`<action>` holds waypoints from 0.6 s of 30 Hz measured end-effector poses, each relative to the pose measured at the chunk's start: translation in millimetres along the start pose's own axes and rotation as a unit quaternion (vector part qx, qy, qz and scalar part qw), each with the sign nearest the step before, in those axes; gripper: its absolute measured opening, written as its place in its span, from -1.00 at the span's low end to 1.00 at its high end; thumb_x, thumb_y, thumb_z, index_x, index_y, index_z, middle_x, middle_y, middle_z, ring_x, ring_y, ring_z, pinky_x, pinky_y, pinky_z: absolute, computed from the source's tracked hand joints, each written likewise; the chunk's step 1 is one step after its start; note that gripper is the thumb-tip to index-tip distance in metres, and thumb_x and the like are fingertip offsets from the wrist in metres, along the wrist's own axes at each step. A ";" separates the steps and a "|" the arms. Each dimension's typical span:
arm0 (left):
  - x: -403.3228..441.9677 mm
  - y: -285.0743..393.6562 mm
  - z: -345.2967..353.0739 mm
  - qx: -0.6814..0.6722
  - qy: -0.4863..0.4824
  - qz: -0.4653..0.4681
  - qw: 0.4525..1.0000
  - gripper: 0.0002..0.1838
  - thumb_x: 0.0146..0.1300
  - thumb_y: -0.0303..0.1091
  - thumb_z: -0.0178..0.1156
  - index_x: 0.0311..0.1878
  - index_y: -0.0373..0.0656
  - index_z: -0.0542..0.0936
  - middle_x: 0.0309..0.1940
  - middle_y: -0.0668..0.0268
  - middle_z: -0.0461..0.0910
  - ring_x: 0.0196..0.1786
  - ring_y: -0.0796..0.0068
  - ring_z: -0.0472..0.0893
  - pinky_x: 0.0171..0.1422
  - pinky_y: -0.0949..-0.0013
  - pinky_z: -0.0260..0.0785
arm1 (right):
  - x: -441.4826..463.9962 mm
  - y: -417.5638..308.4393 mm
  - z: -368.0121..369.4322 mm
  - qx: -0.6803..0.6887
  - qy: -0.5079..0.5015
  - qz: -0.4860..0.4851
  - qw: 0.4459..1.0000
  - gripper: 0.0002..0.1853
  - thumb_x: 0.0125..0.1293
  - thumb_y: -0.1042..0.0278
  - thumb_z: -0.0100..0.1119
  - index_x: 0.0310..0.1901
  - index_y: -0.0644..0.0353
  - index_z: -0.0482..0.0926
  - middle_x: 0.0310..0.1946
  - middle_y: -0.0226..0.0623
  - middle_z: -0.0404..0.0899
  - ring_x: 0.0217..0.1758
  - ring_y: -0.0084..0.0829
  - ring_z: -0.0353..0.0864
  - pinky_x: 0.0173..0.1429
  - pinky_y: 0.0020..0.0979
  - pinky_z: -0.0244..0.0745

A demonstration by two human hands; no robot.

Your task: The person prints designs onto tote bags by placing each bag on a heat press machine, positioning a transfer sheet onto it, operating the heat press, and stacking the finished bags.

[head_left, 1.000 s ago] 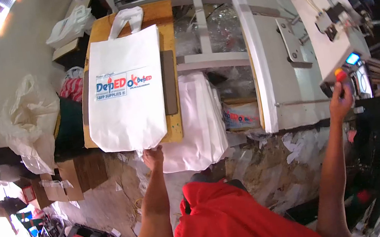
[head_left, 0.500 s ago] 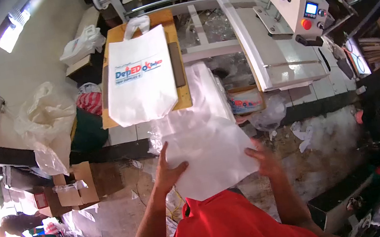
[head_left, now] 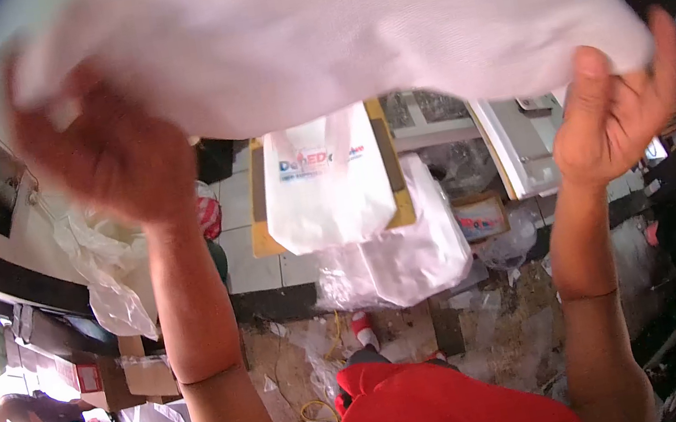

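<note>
While the white fabric [head_left: 352, 30] is billowing high and close to the camera, no longer low before the red shirt [head_left: 435, 418] as half a second ago, we are judging that this one piece is occupying both hands and leaving the printed bag [head_left: 334, 212] unattended on its wooden board [head_left: 395, 175]. Our right hand [head_left: 612, 111] is pinching a lower corner between thumb and fingers; our left hand [head_left: 109, 151] is blurring at the opposite end, and we cannot tell how its fingers are closing. The fabric's lower edge is hiding the printed bag's top. Below it, open room is stretching over the floor [head_left: 480, 366]; stacked white bags [head_left: 431, 258] are jutting into it, and the press's pale slab [head_left: 529, 152] is lying near the right hand.
</note>
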State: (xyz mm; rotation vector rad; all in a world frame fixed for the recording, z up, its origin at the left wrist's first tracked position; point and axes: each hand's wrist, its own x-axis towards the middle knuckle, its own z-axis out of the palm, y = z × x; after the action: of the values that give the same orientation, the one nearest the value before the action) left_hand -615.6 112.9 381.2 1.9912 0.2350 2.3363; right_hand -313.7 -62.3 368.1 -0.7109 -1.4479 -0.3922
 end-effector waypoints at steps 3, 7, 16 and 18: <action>-22.7 -88.9 -42.0 -0.067 0.114 -0.115 0.985 -0.74 0.44 -0.50 0.13 0.16 -0.19 0.45 -0.02 0.20 0.59 -0.11 0.46 0.59 -0.06 0.39 0.49 | -21.0 48.6 71.8 -0.038 0.076 -0.057 0.995 -0.50 0.51 0.45 0.09 0.42 0.35 0.31 0.27 0.11 0.52 0.32 -0.16 0.57 0.35 -0.23 0.49; -234.1 -191.1 -42.8 0.427 -0.402 -0.258 0.768 -0.60 0.55 -0.26 -0.10 0.33 -0.13 0.49 0.09 -0.15 0.54 0.11 -0.15 0.59 0.20 -0.04 0.47 | -199.4 162.5 143.1 -0.262 -0.373 0.523 0.720 -0.46 0.27 0.33 0.31 0.31 0.14 0.55 0.01 0.11 0.68 0.10 0.05 0.68 0.20 -0.11 0.57; -342.9 -150.8 -82.6 0.273 -0.426 -0.436 0.744 -0.43 0.32 -0.43 0.08 0.41 -0.29 0.37 0.02 -0.23 0.58 0.06 -0.27 0.59 0.19 -0.09 0.46 | -349.6 122.3 128.1 -0.240 -0.307 0.431 0.814 -0.54 0.27 0.37 0.25 0.22 0.18 0.55 0.02 0.09 0.63 0.15 0.10 0.57 0.24 -0.03 0.47; -337.7 -142.9 -83.0 0.273 -0.422 -0.463 0.730 -0.43 0.32 -0.41 0.09 0.41 -0.28 0.38 0.05 -0.22 0.58 0.11 -0.26 0.58 0.22 -0.06 0.46 | -356.2 117.6 126.0 -0.267 -0.289 0.412 0.822 -0.55 0.24 0.38 0.28 0.19 0.16 0.58 -0.07 0.03 0.57 0.06 0.07 0.55 0.20 -0.05 0.47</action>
State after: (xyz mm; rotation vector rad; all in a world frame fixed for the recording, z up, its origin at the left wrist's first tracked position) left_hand -650.0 198.3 16.6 2.1063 1.5094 0.6761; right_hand -373.2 45.6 -8.0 -1.9526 -1.4125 0.1400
